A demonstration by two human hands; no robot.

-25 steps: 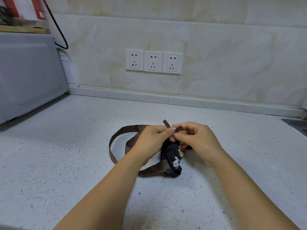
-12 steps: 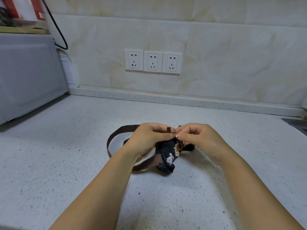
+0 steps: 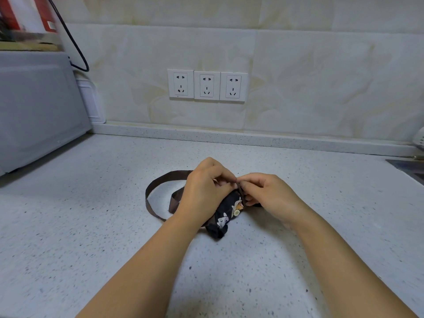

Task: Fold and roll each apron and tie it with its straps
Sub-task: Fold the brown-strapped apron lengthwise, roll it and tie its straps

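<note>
A dark apron (image 3: pixel 226 215) with a small cartoon print lies rolled into a tight bundle on the speckled white counter (image 3: pixel 91 226). Its brown strap (image 3: pixel 156 187) loops out to the left of the bundle and curls back under my wrist. My left hand (image 3: pixel 204 191) and my right hand (image 3: pixel 266 193) meet over the top of the roll, and the fingertips of both pinch the strap where it crosses the bundle. The far end of the roll is hidden under my hands.
A grey appliance (image 3: pixel 39 111) stands at the left with a black cable (image 3: pixel 71 37) running up behind it. Three wall sockets (image 3: pixel 207 86) sit on the tiled backsplash. A sink edge (image 3: pixel 410 166) shows at the far right.
The strap end that stuck up between my fingers a second ago is now drawn down against the roll. My hands have closed in on the bundle; the loop at the left has shifted slightly.
</note>
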